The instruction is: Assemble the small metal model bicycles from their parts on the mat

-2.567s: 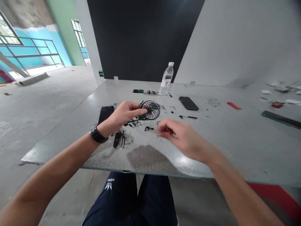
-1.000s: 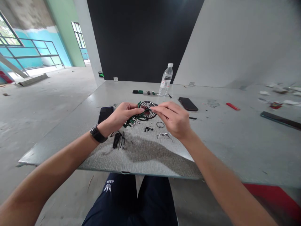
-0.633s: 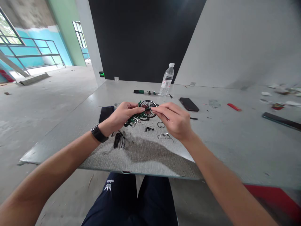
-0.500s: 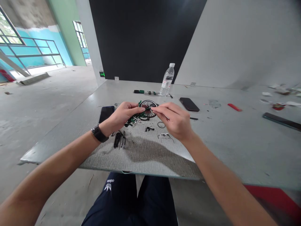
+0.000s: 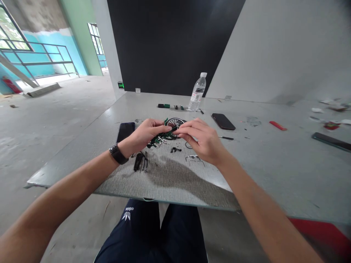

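Note:
My left hand (image 5: pixel 147 133) is closed around a small green model bicycle frame (image 5: pixel 154 142), which is held just above the table. A black spoked wheel (image 5: pixel 175 123) shows behind my fingertips, at the far end of the frame. My right hand (image 5: pixel 204 140) is closed, its thumb and fingertips pinched at the wheel's near side. Whatever lies between those fingertips is too small and hidden to make out. Below my hands lie a small black part (image 5: pixel 175 149), silvery bent wire parts (image 5: pixel 194 158) and a thin ring (image 5: pixel 188 145), partly covered by my right hand.
Black parts (image 5: pixel 138 162) lie at the near left, and a phone (image 5: pixel 125 131) beside my left wrist. A water bottle (image 5: pixel 197 93) stands at the back. Further right are another phone (image 5: pixel 223 121), a thin black tool (image 5: pixel 226 138) and a red object (image 5: pixel 278 125).
My right fingertips have shifted slightly lower and left against the model, and the hand now covers more of the wheel and the ring. The whole view has moved a little.

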`<state>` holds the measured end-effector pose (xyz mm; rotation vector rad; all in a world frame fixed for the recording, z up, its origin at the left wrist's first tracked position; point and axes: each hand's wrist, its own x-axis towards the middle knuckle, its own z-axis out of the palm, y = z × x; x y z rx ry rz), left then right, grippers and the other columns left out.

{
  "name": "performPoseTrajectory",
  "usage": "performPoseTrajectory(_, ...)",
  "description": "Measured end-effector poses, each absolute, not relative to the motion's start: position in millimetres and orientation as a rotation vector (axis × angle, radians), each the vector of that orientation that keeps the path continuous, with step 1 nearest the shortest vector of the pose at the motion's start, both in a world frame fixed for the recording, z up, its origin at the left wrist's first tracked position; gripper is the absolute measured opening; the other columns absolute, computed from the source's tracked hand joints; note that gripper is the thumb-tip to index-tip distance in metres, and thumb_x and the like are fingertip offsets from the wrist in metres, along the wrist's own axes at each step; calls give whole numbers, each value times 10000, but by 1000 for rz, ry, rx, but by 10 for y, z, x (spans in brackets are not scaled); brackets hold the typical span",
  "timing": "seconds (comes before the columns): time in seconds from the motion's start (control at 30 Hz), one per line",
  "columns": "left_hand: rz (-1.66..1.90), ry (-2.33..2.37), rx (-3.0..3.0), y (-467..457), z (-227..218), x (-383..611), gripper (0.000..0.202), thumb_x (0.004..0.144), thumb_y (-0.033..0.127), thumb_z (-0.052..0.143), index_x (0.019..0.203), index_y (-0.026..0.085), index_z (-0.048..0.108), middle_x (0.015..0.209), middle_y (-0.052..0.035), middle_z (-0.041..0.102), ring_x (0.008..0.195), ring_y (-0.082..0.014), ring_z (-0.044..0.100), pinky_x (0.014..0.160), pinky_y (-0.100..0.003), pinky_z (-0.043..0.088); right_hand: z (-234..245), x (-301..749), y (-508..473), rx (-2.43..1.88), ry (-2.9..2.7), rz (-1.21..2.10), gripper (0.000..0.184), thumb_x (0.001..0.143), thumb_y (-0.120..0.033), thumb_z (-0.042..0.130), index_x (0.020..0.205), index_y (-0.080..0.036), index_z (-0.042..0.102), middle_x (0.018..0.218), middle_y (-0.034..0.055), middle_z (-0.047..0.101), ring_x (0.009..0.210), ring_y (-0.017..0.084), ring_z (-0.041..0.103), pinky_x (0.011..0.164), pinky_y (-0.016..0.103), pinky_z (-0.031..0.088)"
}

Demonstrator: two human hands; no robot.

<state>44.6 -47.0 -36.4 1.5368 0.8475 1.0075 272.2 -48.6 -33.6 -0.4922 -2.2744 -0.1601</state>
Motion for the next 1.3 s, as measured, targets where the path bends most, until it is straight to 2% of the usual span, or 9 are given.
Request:
performPoseTrajectory(0.13, 984, 830, 1548, -458, -383, 449, 253, 861, 394, 743, 864, 142, 761, 833, -39, 713, 701, -104, 571, 644, -237, 405, -334, 2731, -478, -504, -2303, -165, 232, 1027, -157, 516, 1107, -235, 718, 1033, 67, 711, 951, 212, 624, 833, 382, 526)
performPoseTrajectory(0.27, 965, 894, 1576, -479, -360, 464, 289, 855, 418, 750, 750, 149, 721, 692, -8, 628, 588, -85, 468, 551, -243, 343, -322, 2738, -482, -522, -2308, -224, 169, 1019, -223, 566, 1022, -253, 733, 985, 56, 687, 918, 206, 600, 812, 367, 518)
performPoseTrajectory(0.43, 930, 935, 1574, -516, -320, 478, 330, 840, 432, 764, 672, 161, 679, 599, 12, 545, 530, -81, 402, 507, -251, 301, -294, 2745, -511, -584, -2334, -327, 237, 1035, -226, 524, 932, -256, 736, 954, 63, 657, 895, 205, 572, 754, 340, 491)
performPoseTrajectory(0.6, 943, 873, 1514, -537, -294, 482, 280, 848, 420, 754, 792, 146, 741, 696, -13, 646, 573, -83, 480, 534, -237, 341, -306, 2764, -494, -540, -2313, -295, 118, 992, -326, 628, 1000, -264, 728, 960, 51, 667, 890, 207, 597, 804, 365, 510)
performPoseTrajectory(0.7, 969, 844, 1470, -530, -289, 470, 267, 844, 397, 760, 894, 135, 767, 793, -43, 711, 643, -97, 559, 570, -228, 380, -298, 2781, -482, -532, -2275, -257, 121, 958, -338, 682, 1049, -274, 730, 994, 46, 705, 931, 220, 634, 852, 392, 524)
performPoseTrajectory(0.83, 980, 842, 1431, -508, -303, 443, 231, 852, 360, 759, 847, 129, 762, 765, -44, 708, 613, -85, 550, 564, -219, 386, -274, 2818, -465, -549, -2224, -207, 115, 950, -280, 694, 1057, -272, 735, 997, 36, 748, 946, 223, 671, 872, 397, 536)
performPoseTrajectory(0.97, 965, 852, 1445, -519, -314, 444, 216, 873, 337, 742, 811, 131, 758, 696, -28, 670, 557, -70, 495, 520, -215, 348, -274, 2841, -436, -576, -2179, -148, 128, 970, -210, 650, 1032, -268, 746, 972, 28, 776, 911, 212, 695, 832, 379, 555)
performPoseTrajectory(1.13, 964, 934, 1467, -551, -296, 466, 226, 872, 346, 739, 800, 133, 757, 695, -27, 667, 548, -73, 467, 504, -223, 329, -269, 2828, -445, -623, -2118, -152, 103, 977, -262, 640, 990, -254, 742, 920, 39, 773, 839, 206, 694, 734, 357, 555)
performPoseTrajectory(1.3, 992, 939, 1487, -538, -302, 458, 237, 872, 363, 739, 808, 136, 760, 741, -34, 688, 577, -78, 479, 519, -232, 334, -255, 2865, -468, -646, -2073, -184, 152, 1006, -278, 585, 951, -239, 721, 871, 37, 755, 729, 179, 660, 660, 331, 529)
